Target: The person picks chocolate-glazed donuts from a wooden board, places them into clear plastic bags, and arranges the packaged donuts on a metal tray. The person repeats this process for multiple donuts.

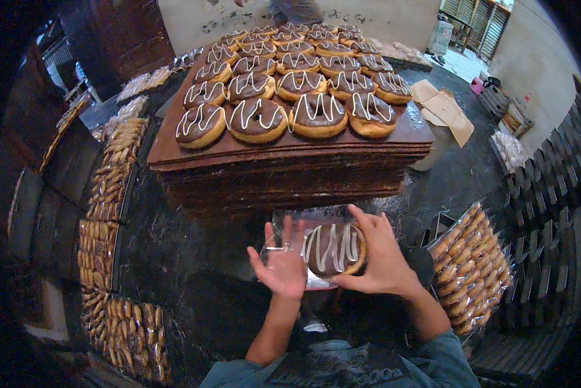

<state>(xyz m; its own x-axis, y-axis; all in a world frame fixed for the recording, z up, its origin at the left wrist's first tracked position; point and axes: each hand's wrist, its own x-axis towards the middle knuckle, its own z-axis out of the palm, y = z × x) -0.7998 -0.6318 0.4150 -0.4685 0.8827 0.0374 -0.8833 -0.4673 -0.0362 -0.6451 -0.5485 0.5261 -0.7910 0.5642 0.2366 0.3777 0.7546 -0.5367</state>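
Between finger and thumb of my right hand (pixel 387 259), a chocolate-glazed ring doughnut (pixel 331 247) with white zigzag icing is gripped at its right edge. Its left part lies within or behind clear plastic film; I cannot tell which. My left hand (pixel 283 266) is palm up with fingers apart, and a clear plastic bag (pixel 283 242) lies across its fingers. Below the doughnut, more clear plastic (pixel 317 281) shows. Just beyond my hands, rows of similar iced doughnuts (pixel 256 121) sit on the top board of a stack of brown boards (pixel 290 169).
Packed pastries (pixel 113 179) line the left side. At the right, a tilted tray holds wrapped pastries (pixel 470 271) near dark stacked racks (pixel 538 262). Torn brown cardboard (pixel 443 106) lies on the dark floor (pixel 470 169). A person's legs (pixel 295 10) show beyond the doughnuts.
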